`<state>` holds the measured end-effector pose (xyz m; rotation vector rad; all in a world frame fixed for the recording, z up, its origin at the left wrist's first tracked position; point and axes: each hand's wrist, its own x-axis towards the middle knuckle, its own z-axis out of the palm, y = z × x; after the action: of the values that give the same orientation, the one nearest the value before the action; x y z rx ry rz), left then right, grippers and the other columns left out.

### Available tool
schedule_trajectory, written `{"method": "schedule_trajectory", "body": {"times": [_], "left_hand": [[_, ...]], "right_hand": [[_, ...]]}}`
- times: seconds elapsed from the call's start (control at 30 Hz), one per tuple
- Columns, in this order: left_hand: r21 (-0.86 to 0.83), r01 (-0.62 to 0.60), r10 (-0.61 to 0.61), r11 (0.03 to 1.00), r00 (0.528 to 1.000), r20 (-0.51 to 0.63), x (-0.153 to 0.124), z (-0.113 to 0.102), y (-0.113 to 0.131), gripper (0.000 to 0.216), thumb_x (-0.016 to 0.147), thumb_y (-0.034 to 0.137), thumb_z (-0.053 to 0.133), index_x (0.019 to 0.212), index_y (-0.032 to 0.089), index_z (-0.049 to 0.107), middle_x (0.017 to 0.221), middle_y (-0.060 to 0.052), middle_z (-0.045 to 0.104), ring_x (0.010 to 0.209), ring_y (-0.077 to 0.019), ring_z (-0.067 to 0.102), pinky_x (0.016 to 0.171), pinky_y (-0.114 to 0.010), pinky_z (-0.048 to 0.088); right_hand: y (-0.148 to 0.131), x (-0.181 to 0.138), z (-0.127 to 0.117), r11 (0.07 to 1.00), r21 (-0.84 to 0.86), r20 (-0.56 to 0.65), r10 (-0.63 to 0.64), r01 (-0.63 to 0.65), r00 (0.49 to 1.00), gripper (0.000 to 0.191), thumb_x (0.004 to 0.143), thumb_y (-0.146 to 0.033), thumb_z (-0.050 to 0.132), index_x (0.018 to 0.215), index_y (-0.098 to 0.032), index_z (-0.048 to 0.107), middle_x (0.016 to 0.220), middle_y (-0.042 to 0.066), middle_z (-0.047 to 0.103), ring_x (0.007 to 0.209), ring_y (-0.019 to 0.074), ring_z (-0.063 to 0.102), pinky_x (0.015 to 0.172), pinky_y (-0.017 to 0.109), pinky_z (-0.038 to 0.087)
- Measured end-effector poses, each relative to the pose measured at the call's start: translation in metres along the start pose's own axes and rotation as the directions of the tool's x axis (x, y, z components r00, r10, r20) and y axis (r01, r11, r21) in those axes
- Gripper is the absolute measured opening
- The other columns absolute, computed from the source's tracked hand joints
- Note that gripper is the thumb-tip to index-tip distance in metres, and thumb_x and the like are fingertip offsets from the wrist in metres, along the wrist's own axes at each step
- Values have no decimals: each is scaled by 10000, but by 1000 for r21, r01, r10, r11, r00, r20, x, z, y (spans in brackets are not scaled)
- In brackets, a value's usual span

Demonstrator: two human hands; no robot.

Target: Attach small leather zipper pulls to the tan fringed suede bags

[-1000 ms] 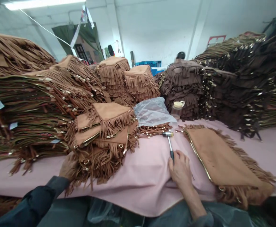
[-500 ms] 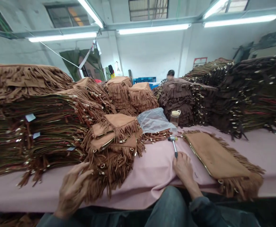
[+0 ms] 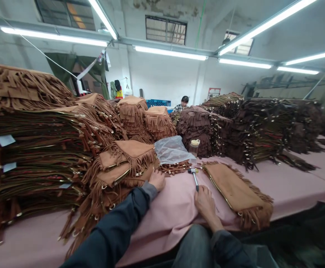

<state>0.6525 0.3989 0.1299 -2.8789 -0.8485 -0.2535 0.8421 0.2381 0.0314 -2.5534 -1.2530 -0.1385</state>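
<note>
My right hand (image 3: 205, 201) rests on the pink table cover and is closed around the dark handle of a small mallet (image 3: 195, 178), whose head points away from me. Stretched forward, my left hand (image 3: 157, 180) is at the right edge of a messy heap of tan fringed bags (image 3: 133, 149). Its fingers are curled down against that edge, and whatever they grip is hidden. Just beyond it lie brown straps with metal ends (image 3: 176, 168). To the right of the mallet, one tan fringed bag (image 3: 232, 182) with a gold zipper lies flat.
Tall stacks of brown fringed bags (image 3: 39, 149) stand at left, dark brown ones (image 3: 260, 130) at right. Behind the straps are a clear plastic bag (image 3: 170, 149) and a lidded bottle (image 3: 194, 148). A person (image 3: 181, 105) is behind the stacks. My knee (image 3: 196, 245) is at the table edge.
My left hand has moved forward and right, from the near side of the bag heap to its right edge. My right hand still holds the mallet. The view has turned to the right.
</note>
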Motion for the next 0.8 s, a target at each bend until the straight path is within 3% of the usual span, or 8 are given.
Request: {"method": "schedule_trajectory", "body": {"times": [0.13,0.27,0.4,0.53,0.67,0.8], "left_hand": [[11,29,-30,1000,999,37,-22,15,-42,248,846,185,500,959,103,705,970,-186,679,1023,-311,575,1033,-477,362],[20,110,-111,994,990,88,-18,15,-48,191,832,214,541,841,137,715,901,-162,694,975,-303,603,954,-436,423],[12,217,-217,976,975,39,33,17,-18,282,905,387,491,956,190,687,994,-123,681,989,-286,609,878,-408,462],[-214,371,-399,904,911,-103,93,22,2,309,856,320,546,1144,234,623,1218,-115,611,1166,-282,531,922,-388,448],[-377,457,-528,806,843,-107,132,30,-22,157,818,240,551,903,186,671,1013,-132,665,1005,-282,595,864,-389,456],[-561,400,-573,725,802,-169,165,30,-48,239,872,283,455,754,166,627,775,-75,641,811,-218,595,751,-310,451]], "right_hand": [[5,3,2,999,19,3,-28,27,1000,307,979,-245,424,1231,-168,581,1268,127,569,1143,274,532,865,334,452],[8,4,5,998,50,4,-32,32,999,332,976,-253,429,1268,-179,568,1315,128,548,1166,270,525,873,329,451],[4,4,6,999,38,-23,-2,3,1000,340,973,-246,428,1272,-158,563,1316,142,548,1156,280,532,861,338,460],[2,5,5,999,40,-36,8,-7,999,346,970,-229,421,1281,-165,558,1340,136,544,1157,280,536,885,348,461],[4,6,8,998,61,-75,6,-1,997,372,967,-214,405,1312,-185,542,1361,124,539,1161,269,541,899,346,466],[5,9,14,996,84,-84,26,-19,996,388,957,-209,403,1320,-198,538,1379,129,532,1177,277,536,919,366,467]]}}
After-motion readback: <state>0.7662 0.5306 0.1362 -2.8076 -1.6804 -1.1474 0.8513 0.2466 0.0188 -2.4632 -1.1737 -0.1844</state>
